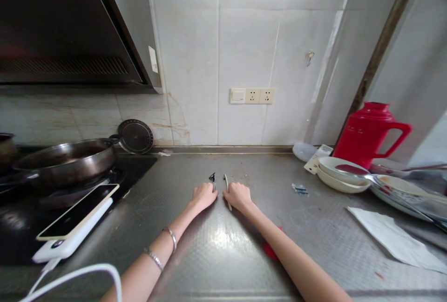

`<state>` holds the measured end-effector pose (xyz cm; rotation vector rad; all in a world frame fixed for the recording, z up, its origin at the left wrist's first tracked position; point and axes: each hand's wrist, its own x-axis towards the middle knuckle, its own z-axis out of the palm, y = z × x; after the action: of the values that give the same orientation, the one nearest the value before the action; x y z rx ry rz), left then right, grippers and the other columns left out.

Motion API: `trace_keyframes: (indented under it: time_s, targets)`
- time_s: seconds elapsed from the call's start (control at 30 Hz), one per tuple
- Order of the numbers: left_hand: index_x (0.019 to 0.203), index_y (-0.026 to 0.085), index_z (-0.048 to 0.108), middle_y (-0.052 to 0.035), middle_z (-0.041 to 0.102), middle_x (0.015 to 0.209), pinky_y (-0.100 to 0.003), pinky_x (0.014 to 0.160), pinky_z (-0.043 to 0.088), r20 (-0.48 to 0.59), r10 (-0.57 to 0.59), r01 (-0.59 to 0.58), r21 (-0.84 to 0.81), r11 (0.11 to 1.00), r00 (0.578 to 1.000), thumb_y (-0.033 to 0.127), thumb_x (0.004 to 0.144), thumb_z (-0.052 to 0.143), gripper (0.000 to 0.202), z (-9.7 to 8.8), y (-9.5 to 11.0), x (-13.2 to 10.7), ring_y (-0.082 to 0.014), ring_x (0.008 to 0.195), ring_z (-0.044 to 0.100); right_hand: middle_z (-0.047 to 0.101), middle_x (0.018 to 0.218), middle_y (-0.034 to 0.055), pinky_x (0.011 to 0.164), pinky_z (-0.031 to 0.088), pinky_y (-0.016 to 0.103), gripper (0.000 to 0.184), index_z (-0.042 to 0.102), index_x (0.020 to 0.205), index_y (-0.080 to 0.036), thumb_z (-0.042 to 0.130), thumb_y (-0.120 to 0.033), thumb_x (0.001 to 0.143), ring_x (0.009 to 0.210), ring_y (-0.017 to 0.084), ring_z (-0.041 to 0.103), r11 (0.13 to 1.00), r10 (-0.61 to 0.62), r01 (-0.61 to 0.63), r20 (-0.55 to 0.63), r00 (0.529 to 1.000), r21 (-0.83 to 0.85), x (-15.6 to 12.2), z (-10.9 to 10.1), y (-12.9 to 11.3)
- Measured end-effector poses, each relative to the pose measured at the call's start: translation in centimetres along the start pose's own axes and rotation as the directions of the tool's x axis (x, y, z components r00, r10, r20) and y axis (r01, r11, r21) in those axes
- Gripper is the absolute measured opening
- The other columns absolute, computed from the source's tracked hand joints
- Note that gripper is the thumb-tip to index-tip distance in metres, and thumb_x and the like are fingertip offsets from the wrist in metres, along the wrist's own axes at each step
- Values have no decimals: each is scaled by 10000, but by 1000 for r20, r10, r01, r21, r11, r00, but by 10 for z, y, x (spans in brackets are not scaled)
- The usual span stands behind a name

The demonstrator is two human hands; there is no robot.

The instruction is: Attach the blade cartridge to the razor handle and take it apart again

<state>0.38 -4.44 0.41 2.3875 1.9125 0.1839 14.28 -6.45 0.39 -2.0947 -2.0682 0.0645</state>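
I'm looking at a metal tabletop point(164, 171), a red flask point(365, 134) standing at its right. Mid-tabletop, the right hand point(238, 195), fingers folded in, holds a slim pale stick point(226, 182); near it, the left hand point(204, 195), likewise folded, grips a smaller dark-tipped piece point(213, 177).

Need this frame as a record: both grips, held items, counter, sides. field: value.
left grip: closed on slim dark item
right grip: closed on slim pale item
held items: apart; exact type unclear
counter: metal; small packet; red object partly hidden by right forearm
right side: red thermos, bowls
left side: phone, pan
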Motion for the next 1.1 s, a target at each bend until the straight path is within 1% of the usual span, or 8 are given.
trace_keyframes:
  time_s: [0.43,0.57,0.67,0.77,0.83,0.9,1.0,1.1]
  targets:
    - [862,188,660,-123,685,956,-330,759,462,5,13,-13,-4,1000,1000,364,850,383,328,-1,-1,-1,-249,926,634,681,940,174,691,468,317,349,677,930,-133,415,-335,820,875,273,650,1000,-11,11,8,1000,17,0,1,0]
    - [853,192,661,-124,687,948,-337,747,462,4,19,-19,-25,1000,1000,416,851,378,361,-1,-4,-1,-258,920,635,687,896,155,665,447,278,353,675,863,-144,397,-360,837,836,246,652,998,-31,32,-18,999,55,-1,-9,5]
    - [840,194,660,-123,688,936,-330,736,456,-1,9,-9,-67,998,1000,454,858,358,399,-2,-8,1,-256,915,635,691,851,114,647,425,246,272,660,827,-168,426,-308,820,805,209,645,989,-57,65,-66,996,133,-1,-23,22]
    - [788,189,654,-115,692,901,-295,683,437,-31,0,-4,-127,992,1000,451,866,338,418,-5,-13,5,-245,880,638,690,811,71,645,418,215,208,644,847,-168,466,-260,792,756,161,634,953,-94,130,-142,985,274,2,-36,59]
    - [749,186,645,-107,693,863,-273,637,411,-58,-4,-6,-172,985,998,448,867,330,427,-8,-15,7,-232,832,638,690,813,64,671,431,213,206,638,878,-155,494,-262,778,756,151,629,924,-103,176,-221,970,340,5,-42,95]
    - [718,182,632,-99,690,820,-258,597,378,-85,-10,-9,-213,977,996,452,861,335,426,-12,-16,9,-214,775,630,689,873,70,725,449,236,227,636,915,-152,532,-269,751,802,163,629,917,-96,203,-303,948,344,5,-46,139]
    - [675,176,605,-86,672,749,-248,549,324,-120,-14,-17,-257,966,993,445,845,355,404,-16,-19,13,-189,682,593,683,960,87,795,455,306,275,647,934,-171,587,-309,704,857,212,628,952,-38,150,-386,922,267,0,-47,207]
    - [620,170,566,-61,630,652,-239,529,283,-154,1,-47,-296,954,988,431,830,367,390,-13,-25,21,-159,594,537,676,998,108,885,416,366,376,652,973,-161,596,-403,692,966,269,603,977,18,66,-385,923,205,-11,-42,261]
